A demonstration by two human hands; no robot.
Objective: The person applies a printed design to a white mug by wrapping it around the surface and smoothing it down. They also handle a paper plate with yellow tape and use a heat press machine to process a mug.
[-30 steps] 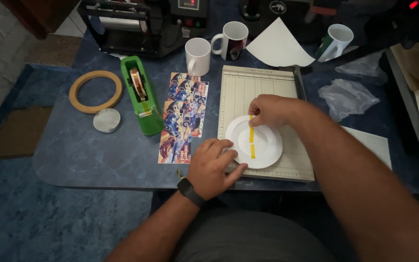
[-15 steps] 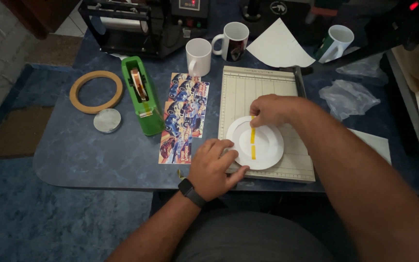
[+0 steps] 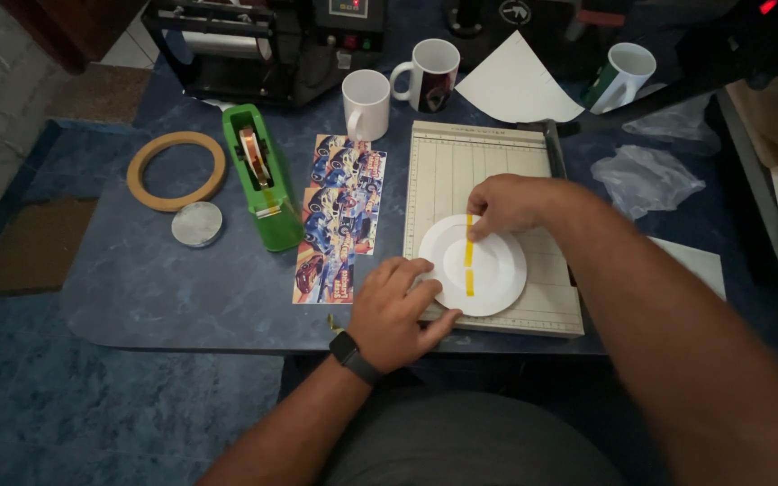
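Yellow tape strip (image 3: 469, 261) runs down the middle of the white plate (image 3: 497, 288), which lies on the paper trimmer (image 3: 461, 162) at the near edge of the desk (image 3: 137, 279). Compared with a second ago, almost nothing has changed: plate, strip and both your hands sit where they were, with only a slight shift of the whole view.

Your right hand (image 3: 511, 202) rests at the plate's far rim, its fingers (image 3: 479, 229) curled close together and pinched on the top end of the strip. Your left hand (image 3: 393, 310) lies flat at the plate's near left edge, fingers (image 3: 425, 286) loosely spread and pressing down on the rim; it grips nothing, only steadies the plate.

Just left of the trimmer lies a colourful printed sheet (image 3: 339, 216), then a green tape dispenser (image 3: 261, 175), a wooden ring (image 3: 176, 170) and a small grey disc (image 3: 196, 223). Three white mugs (image 3: 366, 103) stand along the far side.
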